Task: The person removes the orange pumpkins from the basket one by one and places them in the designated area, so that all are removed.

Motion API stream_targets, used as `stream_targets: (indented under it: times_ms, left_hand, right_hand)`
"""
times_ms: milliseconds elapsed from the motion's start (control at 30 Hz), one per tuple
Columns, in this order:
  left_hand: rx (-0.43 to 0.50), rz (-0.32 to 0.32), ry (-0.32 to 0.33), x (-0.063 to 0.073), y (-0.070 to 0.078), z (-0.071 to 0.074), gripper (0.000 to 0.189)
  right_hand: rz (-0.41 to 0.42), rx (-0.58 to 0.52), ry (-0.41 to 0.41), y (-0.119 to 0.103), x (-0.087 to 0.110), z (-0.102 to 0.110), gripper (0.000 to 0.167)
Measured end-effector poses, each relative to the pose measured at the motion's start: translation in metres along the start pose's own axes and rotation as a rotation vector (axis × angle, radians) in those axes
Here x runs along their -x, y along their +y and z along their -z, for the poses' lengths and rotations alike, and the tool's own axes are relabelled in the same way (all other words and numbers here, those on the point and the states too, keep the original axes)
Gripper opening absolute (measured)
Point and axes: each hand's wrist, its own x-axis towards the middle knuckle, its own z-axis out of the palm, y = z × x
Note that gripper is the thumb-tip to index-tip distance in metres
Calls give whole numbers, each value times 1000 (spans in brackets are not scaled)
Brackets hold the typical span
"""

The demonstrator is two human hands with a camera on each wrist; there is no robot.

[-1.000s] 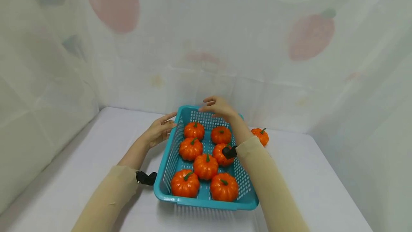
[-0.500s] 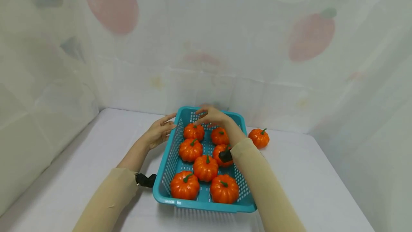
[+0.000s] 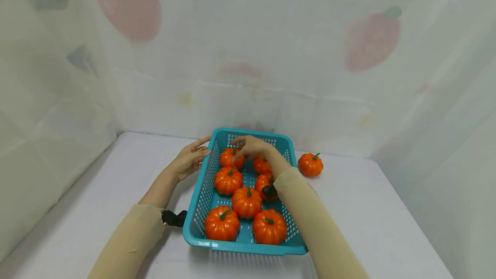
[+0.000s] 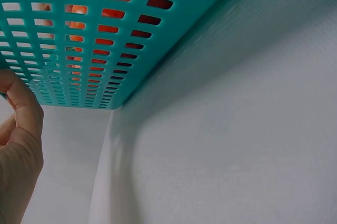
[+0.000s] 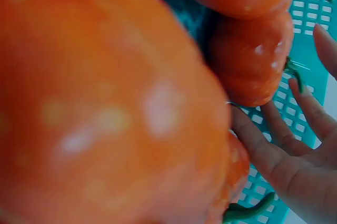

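A blue-green plastic basket (image 3: 193,210) with pierced walls holds several small orange pumpkins with green stems. My left hand (image 3: 187,161) rests its fingertips at the left rim from outside; the left wrist view shows this hand (image 4: 22,145) beside the pierced wall. My right hand (image 3: 253,146) reaches down into the far end, fingers spread over the far-left pumpkin (image 3: 227,158). In the right wrist view the fingers (image 5: 255,142) are apart, right at the side of a pumpkin (image 5: 250,58). Behind the right hand and wrist, the far-right pumpkin (image 3: 261,165) is partly hidden.
One more pumpkin (image 3: 310,165) sits on the white table (image 3: 360,210), right of the basket. A pale curtain (image 3: 248,46) with faint fruit prints hangs along the back and sides. Nearer pumpkins (image 3: 246,202) fill the basket's middle and front.
My right hand has come down from above the basket's far rim to the far-left pumpkin. The left hand has stayed at the left rim. The pumpkins have not moved.
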Motion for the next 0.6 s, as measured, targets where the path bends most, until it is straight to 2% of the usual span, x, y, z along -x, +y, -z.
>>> stream_targets:
  times_ms: [300, 600]
  left_hand:
    - [17, -14, -19, 1, 1, 0, 66]
    - [24, -24, -21, 2, 1, 1, 67]
  right_hand:
    - [43, 189, 50, -2, 0, -9, 66]
    - [17, 199, 44, -2, 0, -12, 69]
